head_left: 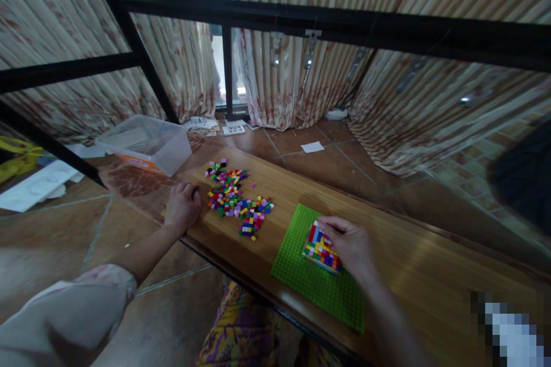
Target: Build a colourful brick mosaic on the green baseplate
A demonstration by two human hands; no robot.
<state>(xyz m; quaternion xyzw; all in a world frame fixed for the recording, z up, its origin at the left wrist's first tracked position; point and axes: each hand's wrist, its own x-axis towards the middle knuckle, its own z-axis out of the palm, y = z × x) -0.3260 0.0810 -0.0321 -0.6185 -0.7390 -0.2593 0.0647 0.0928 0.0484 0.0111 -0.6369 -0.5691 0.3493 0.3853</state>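
A low block of many-coloured building bricks (317,250) stands on a green studded baseplate (296,241). My right hand (350,243) is over the block, its thumb and fingers pinched at the far edge on a small building brick that they mostly cover. Part of the block's right side is hidden behind this hand. My left hand (184,206) rests at the table's near left edge with the fingers curled in; nothing shows in it. Between the two hands lies a loose heap of small coloured bricks (228,195).
The wooden table (413,252) stretches off to the right. A clear plastic bin (148,143) stands beyond my left hand. Black metal bars (301,14) cross in front of striped curtains. Papers (312,147) lie on the tiled floor. A blurred-out patch covers the lower right corner.
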